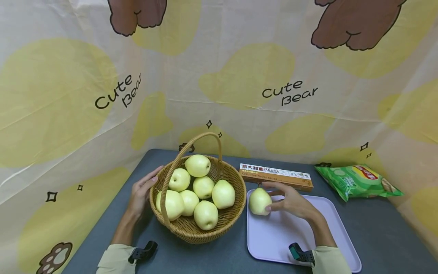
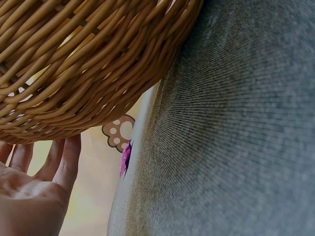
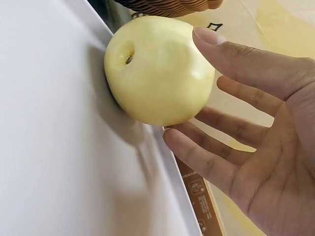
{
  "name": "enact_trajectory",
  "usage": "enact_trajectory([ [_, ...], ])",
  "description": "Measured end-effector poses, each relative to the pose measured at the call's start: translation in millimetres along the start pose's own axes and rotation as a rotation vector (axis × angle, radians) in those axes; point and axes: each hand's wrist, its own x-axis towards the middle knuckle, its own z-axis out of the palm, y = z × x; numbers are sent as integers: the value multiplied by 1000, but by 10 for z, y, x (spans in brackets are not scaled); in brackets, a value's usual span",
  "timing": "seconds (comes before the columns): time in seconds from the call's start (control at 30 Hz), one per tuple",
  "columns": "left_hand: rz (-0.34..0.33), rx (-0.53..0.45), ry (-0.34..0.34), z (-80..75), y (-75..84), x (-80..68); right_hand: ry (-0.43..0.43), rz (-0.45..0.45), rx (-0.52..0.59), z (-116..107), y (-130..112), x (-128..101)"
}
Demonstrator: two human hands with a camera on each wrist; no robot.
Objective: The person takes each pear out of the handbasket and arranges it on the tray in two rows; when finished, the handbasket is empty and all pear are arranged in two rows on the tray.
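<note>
Right hand (image 1: 294, 203) at lower centre-right of the head view has its fingers loosely spread around a pale yellow-green apple (image 1: 259, 201) that sits on the upper-left corner of the flat lilac plastic tray (image 1: 328, 243). In the right wrist view the thumb and fingertips (image 3: 209, 35) look just at or barely off the skin of that apple (image 3: 157, 69), so the grasp reads as let go or nearly so, not clenched. Left hand (image 1: 142, 192) lies flat and relaxed against the left outer wall of the round woven wicker basket with a hoop handle (image 1: 202, 228), steadying it; the left wrist view shows straight fingers (image 2: 64, 162) beside the weave, gripping nothing. The basket holds seven more apples of the same kind. Step in hand, as I judge it: setting one apple down on the tray, at the release point. The next move probably calls for lifting the right hand clear without rolling the apple, since it rests near the tray rim. Behind the tray lies a long orange pasta box (image 1: 275, 176); a green snack bag (image 1: 357, 180) is at the right, all on the dark grey tabletop (image 1: 393, 232).
</note>
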Motion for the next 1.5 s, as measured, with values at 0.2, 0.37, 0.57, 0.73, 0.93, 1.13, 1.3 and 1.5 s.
enact_trajectory([
  [0.2, 1, 3, 6, -2, 0, 8, 45, -24, 17, -24, -76, -13],
  [0.37, 5, 2, 9, -1, -5, 8, 80, -68, 24, -28, -174, -1],
  [0.57, 8, -5, -2, -3, -13, 7, 104, -111, 40, 19, -312, 17],
  [0.73, 11, -4, 0, -13, -22, 14, 133, -117, 24, 79, -419, 75],
  [0.93, 8, -9, -6, -9, -17, 13, 139, -148, 35, 133, -574, 153],
  [1.13, 6, -5, -5, 4, -3, 10, 99, -194, 98, 172, -753, 251],
  [1.3, 2, -3, 2, 3, 3, 16, 85, -210, 120, 198, -885, 329],
  [1.5, -2, 10, 7, 2, 4, 8, 83, -204, 100, 247, -975, 414],
])
